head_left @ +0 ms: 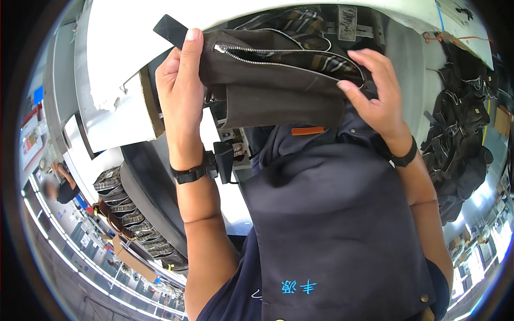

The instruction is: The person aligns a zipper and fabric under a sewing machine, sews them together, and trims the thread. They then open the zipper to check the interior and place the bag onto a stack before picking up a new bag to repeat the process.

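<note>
Dark brown bag: I saw the bag (267,75) held up in both hands, between the white tabletop (115,48) and the wearer's dark apron (332,214)
Zip: its silver slider (220,48) sat at the left end, the teeth parted, showing plaid lining (326,64)
Left hand: the left hand (179,85) pinched the bag's left end, thumb on top, fingers curled behind; a black tab (170,31) stuck out just beside it
Right hand: the right hand (383,101) was at the other end, thumb and forefinger spread apart by the opening; whether they gripped cloth, I couldn't tell
Right side: dark bags (466,117) hung in a cluster
</note>
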{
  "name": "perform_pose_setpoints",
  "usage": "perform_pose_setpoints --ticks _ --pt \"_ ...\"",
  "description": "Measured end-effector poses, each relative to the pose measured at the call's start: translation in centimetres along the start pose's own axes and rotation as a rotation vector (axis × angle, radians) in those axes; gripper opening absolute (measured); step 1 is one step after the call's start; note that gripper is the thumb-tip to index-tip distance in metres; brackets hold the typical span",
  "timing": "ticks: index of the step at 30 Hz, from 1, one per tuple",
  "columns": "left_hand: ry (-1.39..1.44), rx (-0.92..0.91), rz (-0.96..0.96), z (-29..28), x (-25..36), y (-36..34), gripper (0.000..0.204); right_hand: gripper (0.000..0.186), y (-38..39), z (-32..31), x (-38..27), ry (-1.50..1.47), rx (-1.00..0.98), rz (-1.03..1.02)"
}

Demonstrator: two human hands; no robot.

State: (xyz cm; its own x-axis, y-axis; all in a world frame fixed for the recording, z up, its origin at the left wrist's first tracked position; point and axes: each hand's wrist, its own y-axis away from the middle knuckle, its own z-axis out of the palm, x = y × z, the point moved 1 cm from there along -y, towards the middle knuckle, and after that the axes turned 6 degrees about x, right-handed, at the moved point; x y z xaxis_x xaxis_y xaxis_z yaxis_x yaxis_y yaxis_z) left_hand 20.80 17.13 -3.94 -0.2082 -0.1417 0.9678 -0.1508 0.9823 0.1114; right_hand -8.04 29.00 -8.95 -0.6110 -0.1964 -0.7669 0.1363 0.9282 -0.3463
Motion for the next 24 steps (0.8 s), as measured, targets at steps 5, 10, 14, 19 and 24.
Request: perform_pose_setpoints --ticks 5,10,14,19,24 --pt "0.019 -0.064 0.0 0.6 0.2 0.9 0.05 0.057 -1.4 1.7 -1.1 0.065 -0.11 -0.242" --pt "0.101 -0.116 -0.146 0.1 0.6 1.2 0.046 0.039 -0.9 3.2 -1.7 -0.062 -0.157 -0.244" --pt "0.212 -0.153 -0.217 0.2 0.5 1.7 0.04 0.035 -0.5 3.1 -1.5 -0.078 -0.14 -0.268" --pt "0.277 -0.173 -0.219 0.1 0.2 1.4 0.037 0.031 -0.3 3.5 -1.3 -0.062 -0.119 -0.262" --pt "0.31 -0.227 -0.236 0.0 0.3 1.4 0.036 0.027 -0.5 3.7 -1.5 -0.059 -0.086 -0.258"
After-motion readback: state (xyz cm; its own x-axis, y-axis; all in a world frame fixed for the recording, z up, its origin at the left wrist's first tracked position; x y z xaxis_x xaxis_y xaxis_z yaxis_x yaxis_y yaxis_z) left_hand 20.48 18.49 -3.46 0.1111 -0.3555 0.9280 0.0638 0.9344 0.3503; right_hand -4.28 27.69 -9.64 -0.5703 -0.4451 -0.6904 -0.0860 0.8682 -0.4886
